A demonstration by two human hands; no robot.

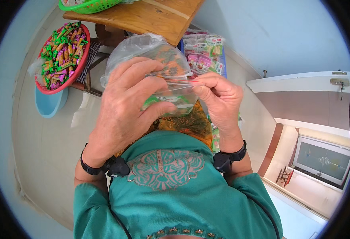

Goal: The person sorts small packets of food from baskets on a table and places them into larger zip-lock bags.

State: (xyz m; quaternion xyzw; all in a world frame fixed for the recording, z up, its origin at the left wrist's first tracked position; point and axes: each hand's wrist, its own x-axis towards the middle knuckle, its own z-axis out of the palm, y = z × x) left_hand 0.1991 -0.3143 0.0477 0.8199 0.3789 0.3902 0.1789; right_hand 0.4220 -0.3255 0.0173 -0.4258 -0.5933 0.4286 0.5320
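A clear zip-lock plastic bag (182, 103) with green print and a red line along its seal is stretched between my two hands above my lap. At the right end of the seal, my right hand (219, 95) pinches the strip between thumb and forefinger. My left hand (130, 92) holds the other side of this bag, its thumb across the front and its fingers curled over the top edge. What the bag contains is hard to make out. Behind it, a larger clear plastic bag (133, 50) rests over my patterned orange trousers (182, 124).
A red basket (86, 50) heaped with wrapped snacks (61, 56) sits at left, above a light-blue basin (51, 103). Ahead stands a wooden table (151, 19) with a green basket (91, 8). Printed packets (203, 56) fill a blue crate (223, 64). A door (306, 101) is at right.
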